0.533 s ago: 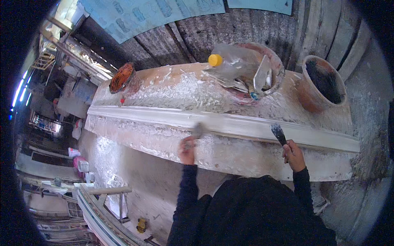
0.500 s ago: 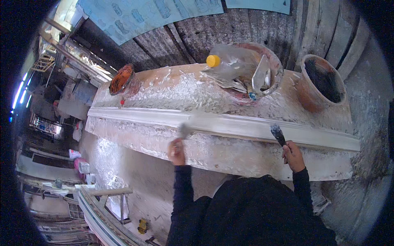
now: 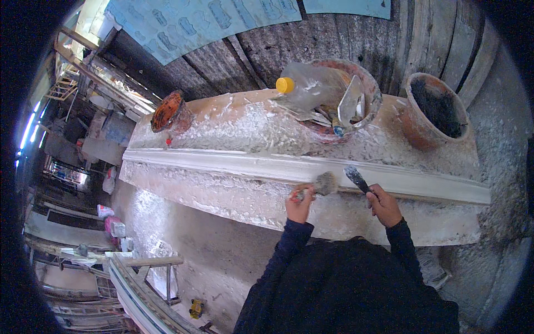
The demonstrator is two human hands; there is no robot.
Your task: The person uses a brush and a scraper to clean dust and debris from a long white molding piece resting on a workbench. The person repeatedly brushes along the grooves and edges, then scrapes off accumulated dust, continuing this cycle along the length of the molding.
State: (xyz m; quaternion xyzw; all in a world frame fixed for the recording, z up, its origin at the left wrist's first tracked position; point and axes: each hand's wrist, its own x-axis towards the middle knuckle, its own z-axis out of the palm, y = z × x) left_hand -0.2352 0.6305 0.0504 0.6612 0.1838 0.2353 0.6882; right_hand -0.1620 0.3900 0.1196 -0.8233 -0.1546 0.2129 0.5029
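My left hand (image 3: 299, 204) is closed round a paintbrush (image 3: 326, 183), its wide greyish bristle head pointing right at the near edge of a long white moulding (image 3: 245, 162). Whether the bristles touch the moulding I cannot tell. Fingers wrapped round a dark handle, my right hand (image 3: 385, 207) holds a putty knife (image 3: 356, 178). Its white-smeared blade tilts up and left over the moulding, close to the brush. The moulding runs lengthwise along a plaster-spattered workbench (image 3: 233, 203).
Behind the moulding stand a basin (image 3: 374, 106) with a clear yellow-capped bottle (image 3: 311, 86) and tools in it, a clay-coloured bucket (image 3: 417, 128) at the right and a smaller orange container (image 3: 169, 111) at the left. A wooden frame (image 3: 150, 260) stands at lower left.
My left hand has moved right with the brush, toward the putty knife. My right hand has shifted slightly left with the knife.
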